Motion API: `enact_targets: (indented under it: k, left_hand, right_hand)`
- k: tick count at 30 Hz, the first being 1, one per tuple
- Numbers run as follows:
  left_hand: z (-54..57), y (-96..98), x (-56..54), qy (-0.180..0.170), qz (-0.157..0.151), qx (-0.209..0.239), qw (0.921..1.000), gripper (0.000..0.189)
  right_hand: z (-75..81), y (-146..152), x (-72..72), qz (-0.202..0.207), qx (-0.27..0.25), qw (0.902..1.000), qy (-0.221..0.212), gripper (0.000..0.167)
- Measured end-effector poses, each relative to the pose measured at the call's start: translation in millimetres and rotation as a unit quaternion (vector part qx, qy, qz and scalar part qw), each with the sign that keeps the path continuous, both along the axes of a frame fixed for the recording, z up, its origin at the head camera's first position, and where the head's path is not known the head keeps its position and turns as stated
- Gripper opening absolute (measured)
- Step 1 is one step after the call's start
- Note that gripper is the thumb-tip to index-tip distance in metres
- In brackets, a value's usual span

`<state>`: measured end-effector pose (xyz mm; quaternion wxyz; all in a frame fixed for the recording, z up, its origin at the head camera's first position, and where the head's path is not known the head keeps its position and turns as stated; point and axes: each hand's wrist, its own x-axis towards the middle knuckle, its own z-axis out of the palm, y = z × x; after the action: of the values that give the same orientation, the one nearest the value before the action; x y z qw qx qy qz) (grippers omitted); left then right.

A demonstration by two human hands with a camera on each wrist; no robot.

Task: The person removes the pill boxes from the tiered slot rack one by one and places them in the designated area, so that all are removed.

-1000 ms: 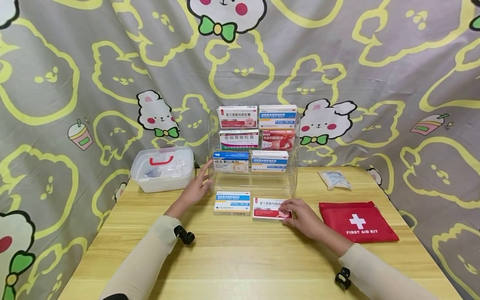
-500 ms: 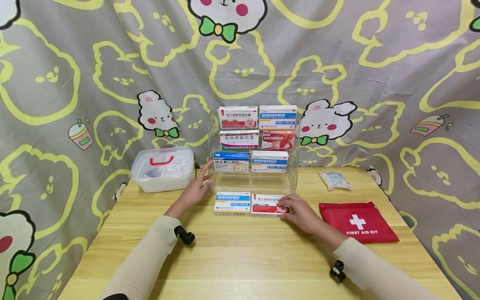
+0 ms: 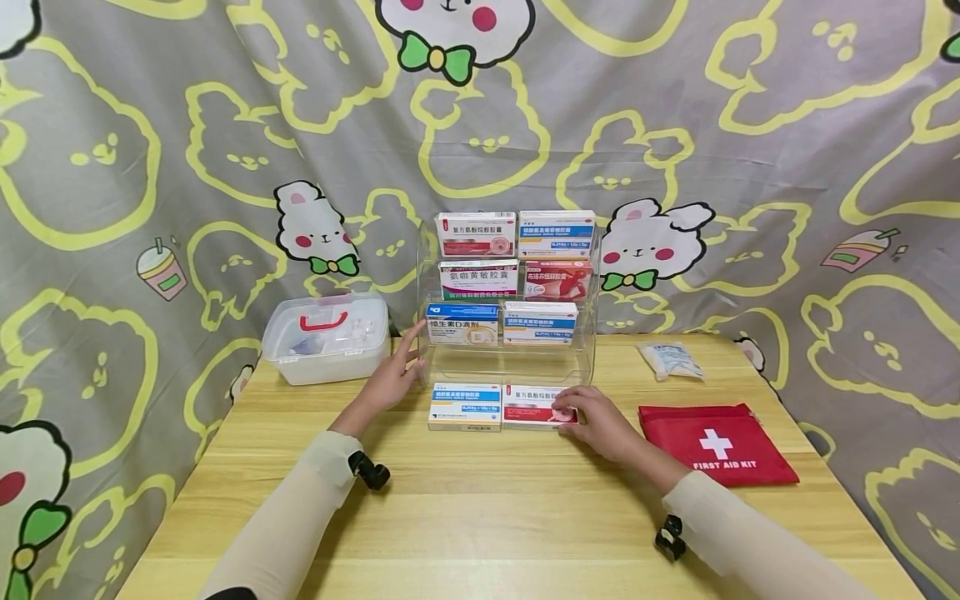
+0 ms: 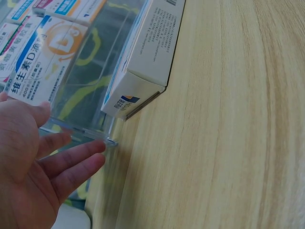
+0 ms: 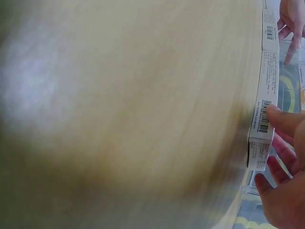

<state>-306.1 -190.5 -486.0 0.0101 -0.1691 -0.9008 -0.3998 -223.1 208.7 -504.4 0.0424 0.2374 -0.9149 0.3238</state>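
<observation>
My right hand [image 3: 602, 423] holds the right end of a red-and-white medicine box [image 3: 528, 410] lying on the table. In the right wrist view the thumb [image 5: 282, 119] presses near the barcode on its front edge, with the other fingers around the end. A blue-and-white medicine box [image 3: 465, 408] lies directly to its left, the two ends meeting. Behind them stands a clear tiered display rack [image 3: 517, 364], its upper three tiers filled with several medicine boxes. My left hand [image 3: 390, 381] rests at the rack's left side, fingers extended; the left wrist view shows fingertips by its lower corner.
A clear plastic box with a red handle [image 3: 326, 342] sits to the left of the rack. On the right are a red first aid pouch [image 3: 720, 446] and a small clear packet [image 3: 671, 360]. A patterned curtain [image 3: 480, 125] hangs behind the wooden table [image 3: 480, 517].
My right hand has slid the red-and-white medicine box slightly left and back, closing the small gap to the blue-and-white one. The left hand has stayed at the rack.
</observation>
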Motion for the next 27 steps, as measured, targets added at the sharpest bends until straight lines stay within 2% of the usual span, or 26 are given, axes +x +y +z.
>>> enact_targets:
  k: [16,27]
  left_hand:
    - [0.9,0.3,0.6,-0.009,0.001,-0.001,1.0000,0.079]
    - [2.1,0.4,0.8,-0.006,-0.001,0.005,1.0000,0.079]
  right_hand:
    - [2.4,0,-0.2,-0.001,0.006,1.0000,0.002,0.036]
    - [17.3,-6,-9.0,0.003,0.008,0.9996,0.026,0.035]
